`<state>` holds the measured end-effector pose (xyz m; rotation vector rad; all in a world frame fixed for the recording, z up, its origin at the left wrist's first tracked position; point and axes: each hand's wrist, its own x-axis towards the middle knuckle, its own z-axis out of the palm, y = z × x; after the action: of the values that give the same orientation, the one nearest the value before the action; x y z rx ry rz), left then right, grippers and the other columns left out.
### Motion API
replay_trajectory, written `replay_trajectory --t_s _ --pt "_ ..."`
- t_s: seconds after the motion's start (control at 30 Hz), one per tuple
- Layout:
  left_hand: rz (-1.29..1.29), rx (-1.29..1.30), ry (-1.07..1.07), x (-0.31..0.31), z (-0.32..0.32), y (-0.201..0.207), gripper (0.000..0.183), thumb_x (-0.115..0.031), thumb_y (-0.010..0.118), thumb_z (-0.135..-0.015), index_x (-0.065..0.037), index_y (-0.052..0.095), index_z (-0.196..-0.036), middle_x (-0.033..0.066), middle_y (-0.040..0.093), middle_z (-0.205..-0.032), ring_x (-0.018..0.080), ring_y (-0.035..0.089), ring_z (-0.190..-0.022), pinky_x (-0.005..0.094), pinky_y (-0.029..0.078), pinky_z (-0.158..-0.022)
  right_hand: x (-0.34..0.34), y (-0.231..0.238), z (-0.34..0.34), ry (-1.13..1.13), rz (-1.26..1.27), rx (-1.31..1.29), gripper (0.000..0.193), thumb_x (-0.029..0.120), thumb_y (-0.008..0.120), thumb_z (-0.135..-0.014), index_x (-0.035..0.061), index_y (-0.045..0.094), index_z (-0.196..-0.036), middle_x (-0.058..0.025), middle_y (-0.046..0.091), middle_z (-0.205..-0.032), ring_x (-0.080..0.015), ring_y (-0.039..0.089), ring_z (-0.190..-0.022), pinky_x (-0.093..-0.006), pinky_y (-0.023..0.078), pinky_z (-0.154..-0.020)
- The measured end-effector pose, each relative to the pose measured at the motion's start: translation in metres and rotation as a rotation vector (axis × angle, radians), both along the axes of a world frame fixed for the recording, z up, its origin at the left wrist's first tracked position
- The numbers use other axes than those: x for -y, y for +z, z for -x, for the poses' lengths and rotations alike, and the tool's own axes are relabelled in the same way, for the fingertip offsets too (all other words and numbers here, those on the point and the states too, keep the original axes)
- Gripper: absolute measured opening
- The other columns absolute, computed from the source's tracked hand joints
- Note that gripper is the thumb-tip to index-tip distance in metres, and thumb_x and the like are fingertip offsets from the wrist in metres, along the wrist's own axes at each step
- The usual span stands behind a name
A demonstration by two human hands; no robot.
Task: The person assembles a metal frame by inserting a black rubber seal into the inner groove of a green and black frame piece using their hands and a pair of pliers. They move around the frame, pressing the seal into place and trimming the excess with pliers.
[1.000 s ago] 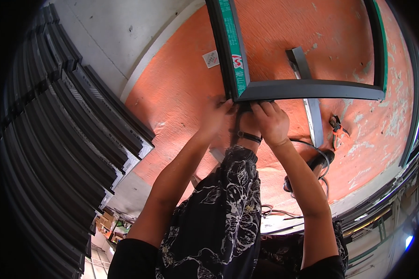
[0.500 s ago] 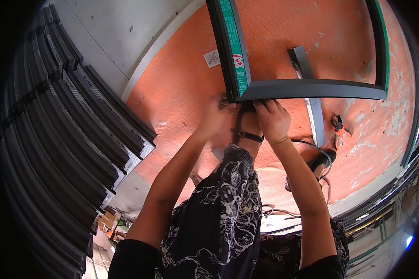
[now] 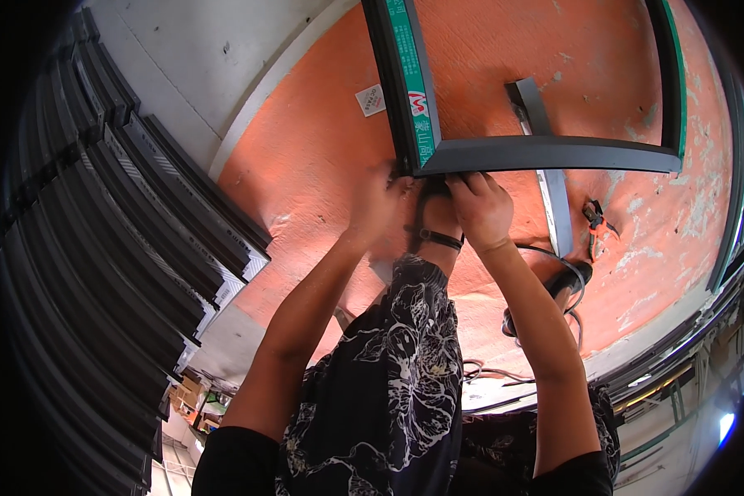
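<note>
Orange table (image 3: 322, 165) | both hands (image 3: 426, 207) still gripping grey frame (image 3: 546, 155) corner | positions unchanged

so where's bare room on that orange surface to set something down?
Free: the patch inside the dark frame, and the stretch left of the frame, between it and the stacked dark profiles. Crowded: the frame's near corner, where left hand and right hand work, and right of them by the pliers and corded tool.

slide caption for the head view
Both hands, left hand and right hand, at the corner of a dark window frame.
</note>
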<state>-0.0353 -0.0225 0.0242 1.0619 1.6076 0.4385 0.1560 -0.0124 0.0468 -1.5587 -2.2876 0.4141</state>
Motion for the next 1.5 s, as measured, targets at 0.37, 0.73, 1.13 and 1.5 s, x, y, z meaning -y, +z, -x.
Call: replay_trajectory --t_s 0.37,0.73,1.13,1.5 --pt "0.26 0.485 0.261 -0.005 0.004 0.006 0.022 -0.009 0.059 -0.089 0.007 0.056 -0.103 0.0088 0.064 -0.087 0.0148 0.062 -0.078 0.0257 0.051 -0.071 -0.002 0.005 0.0 0.009 0.028 -0.002 0.02 0.011 0.061 -0.073 0.0115 0.067 -0.092 -0.0019 0.059 -0.085 -0.0196 0.059 -0.072 -0.0308 0.049 -0.055" --pt "0.258 0.45 0.374 0.0 -0.011 0.01 0.017 -0.011 0.056 -0.091 0.003 0.057 -0.101 0.0066 0.062 -0.088 0.0133 0.061 -0.081 0.0249 0.05 -0.072 0.007 -0.003 0.006 -0.058 0.02 0.021 0.023 0.013 0.056 -0.069 0.0114 0.065 -0.09 -0.0024 0.056 -0.084 -0.0189 0.059 -0.074 -0.0301 0.049 -0.05" --pt "0.412 0.638 0.611 0.004 -0.021 0.013 0.016 -0.013 0.061 -0.088 -0.003 0.057 -0.1 0.0056 0.062 -0.087 0.0136 0.061 -0.078 0.0243 0.049 -0.069 0.006 0.001 0.011 -0.12 0.037 0.011 0.019 0.014 0.058 -0.067 0.0125 0.064 -0.086 -0.0016 0.054 -0.082 -0.0193 0.058 -0.072 -0.0311 0.05 -0.051" --pt "0.51 0.63 0.693 -0.002 -0.033 0.018 0.019 -0.015 0.061 -0.088 -0.006 0.056 -0.104 0.0033 0.062 -0.09 0.0116 0.06 -0.078 0.0209 0.047 -0.062 0.01 0.002 0.015 -0.214 0.162 -0.123 0.018 0.009 0.061 -0.071 0.0092 0.062 -0.089 -0.0062 0.057 -0.083 -0.024 0.059 -0.07 -0.0311 0.05 -0.054"
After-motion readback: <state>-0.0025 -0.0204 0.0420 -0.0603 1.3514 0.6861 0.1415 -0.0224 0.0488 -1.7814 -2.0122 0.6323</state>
